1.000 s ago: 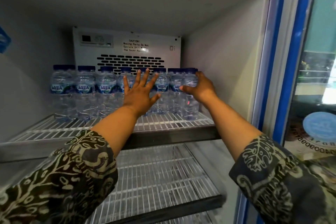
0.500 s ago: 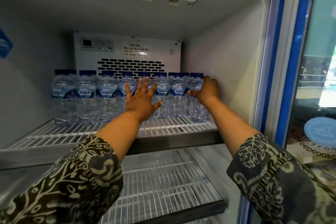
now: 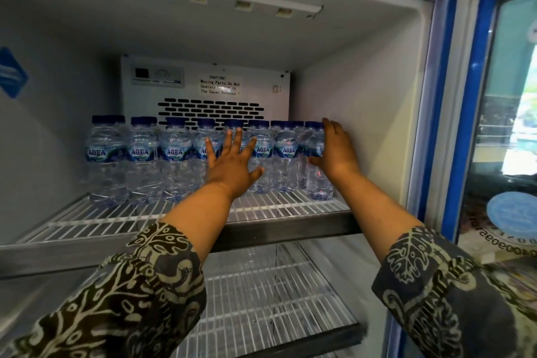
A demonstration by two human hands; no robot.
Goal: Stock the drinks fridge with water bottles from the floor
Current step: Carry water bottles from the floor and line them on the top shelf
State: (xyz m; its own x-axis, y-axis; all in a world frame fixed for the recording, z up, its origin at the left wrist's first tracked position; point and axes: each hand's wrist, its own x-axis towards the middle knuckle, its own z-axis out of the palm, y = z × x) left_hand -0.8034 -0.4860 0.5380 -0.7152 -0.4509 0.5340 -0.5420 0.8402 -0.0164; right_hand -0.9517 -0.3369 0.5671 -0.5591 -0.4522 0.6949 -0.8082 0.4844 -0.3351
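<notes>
Presently, water bottles (image 3: 174,160): upright row along rear edge of top shelf (image 3: 290,208)
Left hand (image 3: 231,167): fingers spread wide, flat against row
Right hand (image 3: 337,154): fingers straight, flat against end bottle (image 3: 315,177), right corner

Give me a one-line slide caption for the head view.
Both open hands, left hand and right hand, press a row of water bottles back on the fridge's top shelf.

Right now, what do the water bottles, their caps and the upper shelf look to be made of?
Water bottles: thin clear plastic, glossy; ribbed see-through walls, printed blue labels. Caps: opaque dark blue, probably plastic. Upper shelf: a wire grid, likely white-coated metal, judging by its thin parallel rods; its front edge is a dull grey bar, perhaps metal, but the material cannot be told for sure.
</notes>
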